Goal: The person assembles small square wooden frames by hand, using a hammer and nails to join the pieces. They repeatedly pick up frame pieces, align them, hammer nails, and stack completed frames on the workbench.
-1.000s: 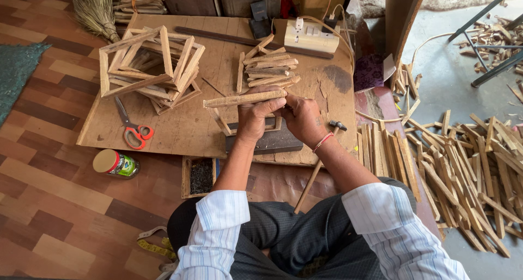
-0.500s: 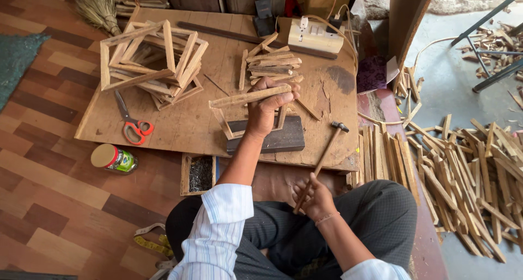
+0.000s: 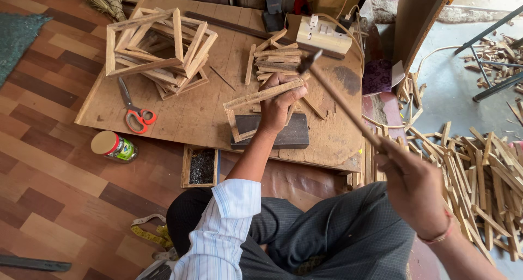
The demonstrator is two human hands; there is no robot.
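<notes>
Half-built wooden frame (image 3: 251,112), hammer (image 3: 338,97) raised

— Colours around the board (image 3: 180,113)?

— The board itself is pale tan, with a dark smudge near its right edge. The scissors (image 3: 135,112) on it have red-orange handles. The frames (image 3: 158,43) stacked at its far left are light, raw wood.

— And the block (image 3: 283,134) at its near edge?

— Dark brown, almost black. The socket box (image 3: 322,35) at the board's far right is cream.

— Left of the board?

— A tin (image 3: 113,146) with a tan lid and a green and red label; the floor (image 3: 49,149) is a patchwork of brown and tan planks. A teal mat (image 3: 19,32) lies further left.

— Clothing?

— A white sleeve (image 3: 220,231) with thin blue stripes, dark grey trousers (image 3: 327,225), a pink wristband (image 3: 436,237).
</notes>
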